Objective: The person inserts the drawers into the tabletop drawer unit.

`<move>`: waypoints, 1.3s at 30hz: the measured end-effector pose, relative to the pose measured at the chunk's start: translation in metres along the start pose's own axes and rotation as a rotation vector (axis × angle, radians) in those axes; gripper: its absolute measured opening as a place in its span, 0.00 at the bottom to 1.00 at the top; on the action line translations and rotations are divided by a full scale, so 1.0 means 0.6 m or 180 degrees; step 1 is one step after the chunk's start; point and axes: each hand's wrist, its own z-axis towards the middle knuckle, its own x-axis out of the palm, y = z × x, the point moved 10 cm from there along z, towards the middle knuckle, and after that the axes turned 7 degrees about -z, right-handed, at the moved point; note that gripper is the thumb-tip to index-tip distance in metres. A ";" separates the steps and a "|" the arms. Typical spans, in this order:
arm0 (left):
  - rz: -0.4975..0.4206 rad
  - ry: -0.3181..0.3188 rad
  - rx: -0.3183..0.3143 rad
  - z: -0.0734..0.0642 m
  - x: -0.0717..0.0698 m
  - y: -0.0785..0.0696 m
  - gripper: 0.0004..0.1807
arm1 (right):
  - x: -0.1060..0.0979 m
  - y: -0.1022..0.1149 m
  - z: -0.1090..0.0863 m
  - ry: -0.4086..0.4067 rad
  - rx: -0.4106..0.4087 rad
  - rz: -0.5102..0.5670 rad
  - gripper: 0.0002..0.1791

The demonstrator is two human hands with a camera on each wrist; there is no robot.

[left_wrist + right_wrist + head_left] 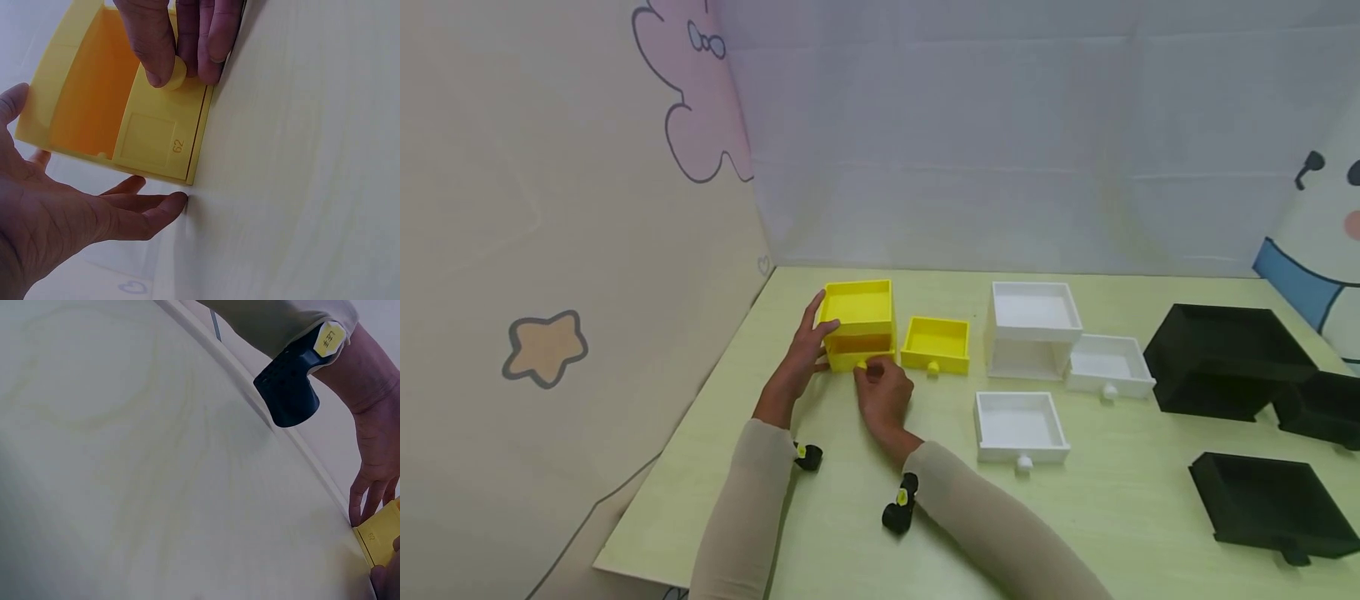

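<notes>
A small yellow cabinet (857, 304) stands at the table's left back, its upper slot showing a bare interior. In its lower slot sits a yellow drawer (150, 137) with a round knob (178, 74) and the number 62 on its front. My right hand (883, 396) pinches that knob between thumb and fingers. Beside the cabinet's left side is my left hand (801, 354), fingers extended along the side wall and thumb near the upper front edge. A second yellow drawer (936, 340) lies on the table just right of the cabinet.
Right of the yellow pieces stands a white cabinet (1036, 308) with two loose white drawers, one beside it (1108, 358) and one in front (1021, 425). Farther right are a black cabinet (1225, 350) and two black drawers. The table's left edge (700, 392) runs near my left arm.
</notes>
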 end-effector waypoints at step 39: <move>-0.0006 0.0027 -0.0074 0.002 0.000 0.005 0.31 | -0.114 -0.076 0.002 -0.0743 0.0749 0.0079 0.10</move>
